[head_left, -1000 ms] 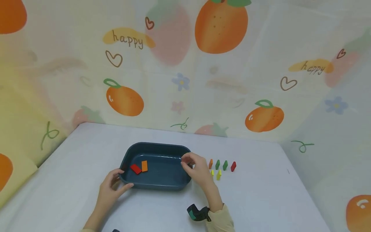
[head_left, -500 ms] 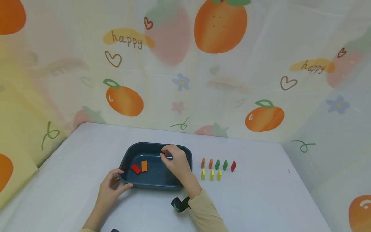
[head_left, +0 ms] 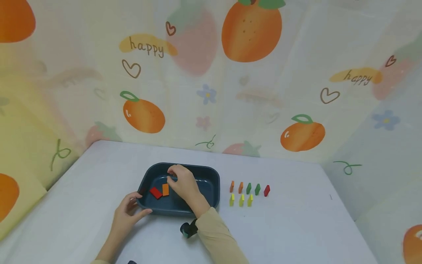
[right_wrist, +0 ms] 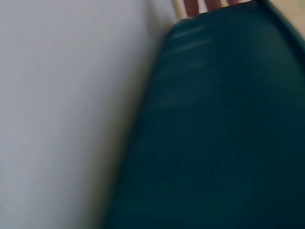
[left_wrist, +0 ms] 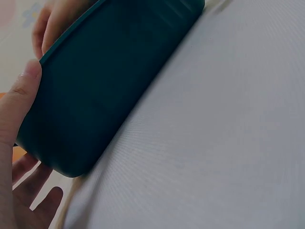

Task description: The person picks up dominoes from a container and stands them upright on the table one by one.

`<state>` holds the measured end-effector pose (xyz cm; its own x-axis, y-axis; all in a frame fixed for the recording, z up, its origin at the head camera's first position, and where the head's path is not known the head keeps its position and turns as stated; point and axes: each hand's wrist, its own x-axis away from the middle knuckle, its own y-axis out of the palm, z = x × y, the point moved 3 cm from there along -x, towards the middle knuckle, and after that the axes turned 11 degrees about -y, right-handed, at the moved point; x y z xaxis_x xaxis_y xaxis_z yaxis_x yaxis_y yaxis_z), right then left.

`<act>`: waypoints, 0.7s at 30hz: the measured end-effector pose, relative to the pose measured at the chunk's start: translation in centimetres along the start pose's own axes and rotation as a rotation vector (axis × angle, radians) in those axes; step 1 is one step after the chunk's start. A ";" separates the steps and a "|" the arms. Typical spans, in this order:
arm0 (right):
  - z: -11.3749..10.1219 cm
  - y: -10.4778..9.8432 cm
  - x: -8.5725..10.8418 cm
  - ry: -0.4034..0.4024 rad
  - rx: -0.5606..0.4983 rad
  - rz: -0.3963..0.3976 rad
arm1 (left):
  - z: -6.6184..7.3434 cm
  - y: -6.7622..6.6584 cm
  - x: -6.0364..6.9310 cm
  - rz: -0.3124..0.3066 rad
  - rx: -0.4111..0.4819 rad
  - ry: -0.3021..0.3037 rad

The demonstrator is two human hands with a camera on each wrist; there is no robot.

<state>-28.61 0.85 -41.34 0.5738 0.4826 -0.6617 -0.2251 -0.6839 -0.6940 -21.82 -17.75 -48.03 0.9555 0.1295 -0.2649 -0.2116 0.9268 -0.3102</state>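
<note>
In the head view my left hand grips the left front corner of a dark blue-green tray, thumb on the front wall and fingers at the left side. The left wrist view shows the thumb over the rim of the tray. My right hand is over the tray's middle, fingertips curled in a pinch; a small dark sliver, seemingly a domino block, shows between them, its colour unclear. Left of these fingertips, a red block and an orange block lie flat in the tray.
To the tray's right, small blocks stand upright in two rows: orange, green and red behind, yellow in front. A white-covered table bears everything. A fruit-patterned cloth hangs behind.
My right hand has moved left, from the tray's right rim to above its middle, uncovering the standing blocks. My left hand stays on the tray's corner.
</note>
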 end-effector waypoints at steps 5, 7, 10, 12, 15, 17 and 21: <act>0.2 1.5 0.2 0.033 0.045 -0.101 | -0.2 -0.1 -0.1 -0.003 0.009 -0.026; 0.1 1.8 0.4 0.037 0.052 -0.138 | 0.1 -0.1 0.1 -0.002 0.006 -0.033; 0.2 2.2 0.6 0.046 0.041 -0.203 | 1.2 -0.1 0.5 0.000 -0.011 -0.029; 0.3 2.5 0.6 0.063 0.032 -0.260 | 2.2 -0.1 0.7 0.002 -0.020 -0.028; 0.4 2.9 0.6 0.084 0.019 -0.356 | 3.1 -0.2 0.8 -0.001 -0.013 -0.014; 0.5 3.2 0.6 0.080 0.024 -0.418 | 2.6 -0.2 0.7 -0.005 -0.009 -0.018; 0.5 3.9 0.8 0.021 0.047 -0.521 | 0.9 -0.1 0.2 -0.008 -0.019 -0.028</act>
<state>-29.42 -1.12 -44.70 0.6348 0.7409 -0.2195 0.0601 -0.3305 -0.9419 -21.36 -17.52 -47.19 0.9624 0.1321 -0.2372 -0.2075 0.9212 -0.3292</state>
